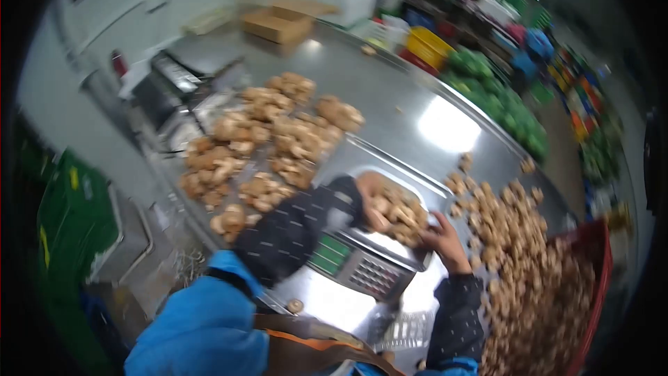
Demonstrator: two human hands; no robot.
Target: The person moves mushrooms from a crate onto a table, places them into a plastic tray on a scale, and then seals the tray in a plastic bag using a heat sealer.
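A heaped portion of brown mushrooms (399, 217) sits on or just over the plate of a digital scale (369, 264); blur hides whether a tray is under it. My left hand (370, 202) is closed against the portion's left side, its fingers partly hidden. At the right side, my right hand (445, 242) grips its edge with bent thumb and fingers. The scale's green display and keypad face me. Left of it lie several grouped portions of mushrooms (278, 132). To the right, a large pile of loose mushrooms (515, 237) spreads over the steel table (376, 83).
A red crate (600, 271) full of mushrooms leans at the right edge. Clear plastic trays (405, 331) lie near my body. A metal machine (170, 94) and an open cardboard box (282, 22) stand along the far left. Green produce (494, 97) lies beyond the table.
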